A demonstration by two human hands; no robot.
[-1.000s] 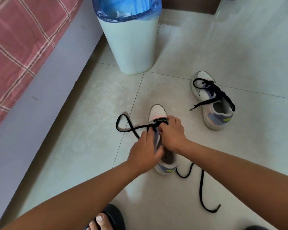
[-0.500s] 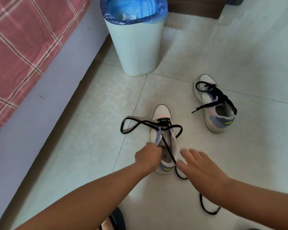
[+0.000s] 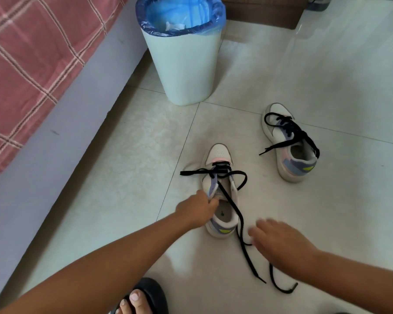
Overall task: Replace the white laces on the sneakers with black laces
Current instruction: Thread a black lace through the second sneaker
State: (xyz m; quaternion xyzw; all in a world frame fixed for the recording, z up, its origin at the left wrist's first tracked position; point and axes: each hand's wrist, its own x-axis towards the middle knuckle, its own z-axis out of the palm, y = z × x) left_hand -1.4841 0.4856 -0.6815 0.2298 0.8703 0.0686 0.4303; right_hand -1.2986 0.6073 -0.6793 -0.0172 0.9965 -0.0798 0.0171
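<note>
The near white sneaker with lilac panels and a yellow heel mark [image 3: 220,193] stands on the pale tiled floor [image 3: 123,177], toe pointing away from the person, and a long black lace [image 3: 233,207] is threaded only through its front eyelets. The left hand [image 3: 196,210] grips the left edge of the sneaker opening with curled fingers, as it did half a second ago. One second ago the right hand [image 3: 279,243] was closed at the front eyelets beside the left one; now it is pulled back to the right of the heel, fingers spread and relaxed and a little blurred, holding nothing, and it hovers over the lace tails that lie on the floor. I cannot tell if its fingertips touch the lace. One lace end now runs from the eyelets diagonally over the opening and down past the heel, and the other end makes a loop on the right side of the sneaker, while a short end points to the left. The second white sneaker with black laces already in it [image 3: 290,143] lies well apart to the right, unchanged. The white plastic bin with a blue bag [image 3: 181,64] stands beyond, beside the bed with a red checked cover [image 3: 27,53]
</note>
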